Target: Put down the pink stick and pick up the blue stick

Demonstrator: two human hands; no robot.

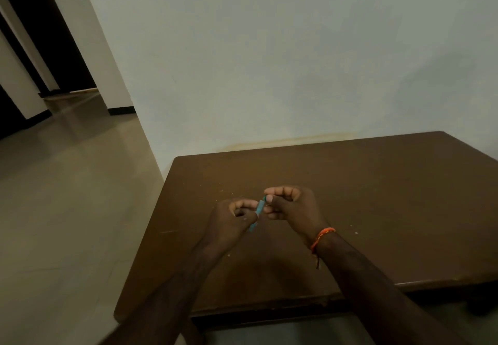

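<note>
Pale greenish-white wall [296, 62] fills the far part of the scene, and a faint yellowish stain is seen on it just above the far edge of the table. On the left, a shiny beige tiled floor [62, 196] runs away to a dark doorway [24, 48] with white frames. A dark brown wooden table [377, 196] is placed against the wall on the right; small pale specks are scattered on its top. Above the middle of the table, a thin blue pen-like stick [258, 213] is held tilted between two hands, its upper end pointing far and right and its lower end near and left; what kind of thing it is exactly cannot be told. The left hand [233, 219] is curled closed around the lower part of the stick, with the fingers bent towards the palm. The right hand [291, 204] pinches the upper end with thumb and forefinger, and the other fingers are curled loosely beneath. An orange thread bracelet [322, 238] is worn on the right wrist, with one loose end hanging down. Both forearms reach in from the near edge.
</note>
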